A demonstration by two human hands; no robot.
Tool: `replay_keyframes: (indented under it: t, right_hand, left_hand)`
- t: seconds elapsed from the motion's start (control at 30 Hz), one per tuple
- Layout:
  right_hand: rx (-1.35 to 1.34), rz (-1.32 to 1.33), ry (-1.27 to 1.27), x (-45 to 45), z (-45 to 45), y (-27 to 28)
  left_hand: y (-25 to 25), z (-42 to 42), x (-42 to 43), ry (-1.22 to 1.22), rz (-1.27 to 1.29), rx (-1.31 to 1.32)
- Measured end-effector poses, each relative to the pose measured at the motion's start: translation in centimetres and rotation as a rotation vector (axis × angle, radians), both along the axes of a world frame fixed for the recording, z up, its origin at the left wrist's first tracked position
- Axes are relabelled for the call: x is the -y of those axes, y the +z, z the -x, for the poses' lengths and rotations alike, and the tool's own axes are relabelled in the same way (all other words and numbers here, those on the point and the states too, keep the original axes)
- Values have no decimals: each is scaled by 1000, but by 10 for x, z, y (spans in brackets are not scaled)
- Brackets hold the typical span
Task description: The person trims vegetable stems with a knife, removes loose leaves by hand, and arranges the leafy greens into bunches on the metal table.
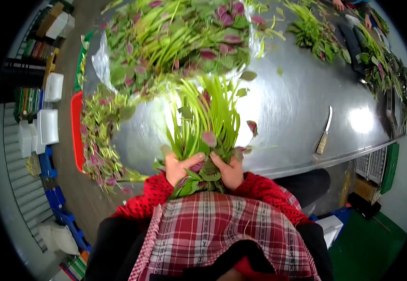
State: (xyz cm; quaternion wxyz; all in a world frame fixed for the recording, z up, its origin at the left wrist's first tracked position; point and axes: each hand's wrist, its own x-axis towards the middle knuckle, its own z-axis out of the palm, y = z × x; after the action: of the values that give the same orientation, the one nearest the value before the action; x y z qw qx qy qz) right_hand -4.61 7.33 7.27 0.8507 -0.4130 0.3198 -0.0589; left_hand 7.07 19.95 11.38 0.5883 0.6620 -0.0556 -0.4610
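Note:
A bunch of leafy greens (pixel 205 122) with light green stems and some purple leaves is held between my two hands at the table's front edge. Its stems point away from me and the leaves lie towards my apron. My left hand (pixel 179 167) wraps round the bunch's left side, thumb on top. On the right side my right hand (pixel 230 171) grips it the same way, its thumb close to the other. The undersides of both hands are hidden. Beyond the bunch, a large heap of the same greens (pixel 180 37) lies on clear plastic.
A knife (pixel 325 131) lies on the metal table (pixel 292 103) to the right. Loose greens (pixel 100 140) hang over a red crate (pixel 77 131) at the left. More bunches (pixel 313 37) and another person's hand (pixel 338 4) are at the far right.

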Motion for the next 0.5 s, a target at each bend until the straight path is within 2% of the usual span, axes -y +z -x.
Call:
replay_keyframes:
  t: [0.03, 0.1, 0.13, 0.17, 0.2, 0.23, 0.3, 0.33, 0.37, 0.4, 0.43, 0.5]
  right_hand:
    - [29, 15, -8, 6, -11, -2]
    - [-304, -392, -46, 10, -17, -5]
    - [-301, -387, -49, 14, -18, 0]
    - [-146, -218, -22, 18, -15, 11]
    - [-15, -70, 10, 13, -2, 19]
    - [-27, -6, 56, 13, 1, 21]
    - [-119, -124, -92, -2, -4, -34]
    - [-106, -121, -102, 1, -5, -34]
    - [-158, -204, -76, 6, -5, -34]
    - [-216, -289, -48, 9, -4, -34]
    - [-223, -295, -51, 8, -2, -26]
    - [-102, -144, 11, 8, -12, -2]
  left_hand:
    - [-21, -11, -1, -8, 15, 29]
    - [-55, -16, -9, -504, 1, 461]
    - [-41, -21, -4, -700, -72, 945]
    - [-28, -23, 3, -702, -69, 936]
    - [-13, -12, 3, -394, 9, 446]
    - [-4, -10, 7, -79, 83, -9]
    - [-44, -13, 5, -37, 97, 74]
    - [-82, -19, -6, -6, 230, -285]
    - [-84, -24, -2, 26, 354, -650]
    - [-84, -27, -3, 18, 353, -650]
    - [-51, -28, 6, -85, 234, -338]
    - [-27, -39, 14, -194, 114, -3]
